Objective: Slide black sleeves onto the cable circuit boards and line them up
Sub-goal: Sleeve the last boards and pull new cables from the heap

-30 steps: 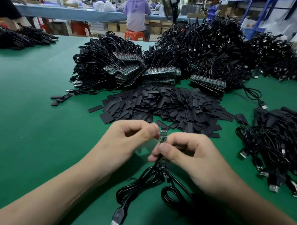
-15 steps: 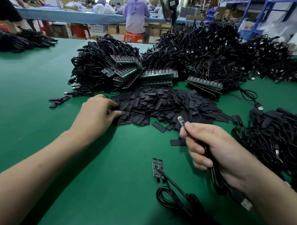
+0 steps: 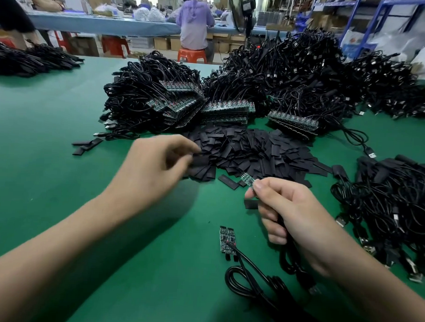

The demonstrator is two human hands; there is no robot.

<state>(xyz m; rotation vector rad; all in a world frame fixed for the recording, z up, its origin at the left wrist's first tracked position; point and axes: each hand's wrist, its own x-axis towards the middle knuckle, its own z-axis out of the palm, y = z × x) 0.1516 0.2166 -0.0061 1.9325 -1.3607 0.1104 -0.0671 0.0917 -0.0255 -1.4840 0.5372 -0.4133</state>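
Pinched at its root between thumb and forefinger of the right hand (image 3: 292, 213): a bare circuit board (image 3: 247, 180), tip poking up and forward. Remaining fingers curled round its black cable (image 3: 286, 259), hanging below the fist.

Across from it, at the near edge of the sleeve pile (image 3: 255, 150): the left hand (image 3: 155, 168), blurred, fingers curled over the loose black sleeves. Pinching one or not: cannot tell.

Nearer, flat on the green mat (image 3: 36, 165): two more boards (image 3: 227, 239) side by side, unsleeved, with a coiled lead (image 3: 247, 279) trailing off toward the near edge. Behind the pile, heaped cables (image 3: 148, 102) with boards stacked in rows. Off to the right, another heap (image 3: 399, 210).

Step in hand, by the look of it: fetching a sleeve for the held board. Next move calls for one sleeve lifted clear of its neighbours, mouth squeezed open, brought to the board tip and slid down squarely.

No readable brand, label or writing anywhere; board markings too small to make out.
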